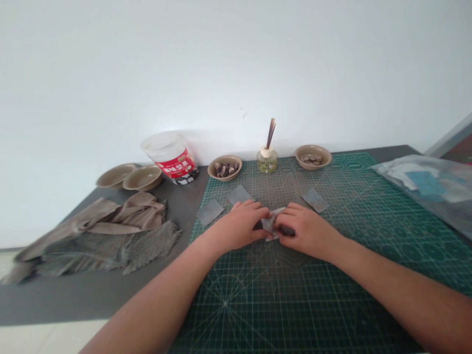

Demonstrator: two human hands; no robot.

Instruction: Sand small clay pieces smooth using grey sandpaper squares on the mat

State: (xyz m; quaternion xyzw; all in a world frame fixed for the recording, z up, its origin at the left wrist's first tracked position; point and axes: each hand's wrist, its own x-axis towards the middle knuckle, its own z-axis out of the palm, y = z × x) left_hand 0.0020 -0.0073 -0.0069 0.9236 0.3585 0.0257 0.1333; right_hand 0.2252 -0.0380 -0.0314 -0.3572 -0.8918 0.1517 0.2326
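Over the cutting mat, a small crumpled whitish-grey sheet [270, 224], paper or cloth, lies between my two hands. My left hand [246, 223] is curled, its thumb and fingertips pinching the sheet's left edge. From the other side my right hand [303, 228] grips the right edge with bent fingers. A dark patch shows inside each hand's curl; I cannot tell if it is shadow or an object. Flat grey squares lie close by: one square [210, 212] left of my left hand, another square [240, 194] just beyond it, and a third square [314, 200] beyond my right hand.
Along the wall stand a bowl of brown nut-like pieces [226, 170], a reed diffuser [267, 161], a bowl of flat brown pieces [313, 156], a red-labelled tub [173, 160] and two bowls [143, 178]. A crumpled cloth [110, 233] lies left, a plastic bag [431, 184] right, a green mat [280, 305] beneath.
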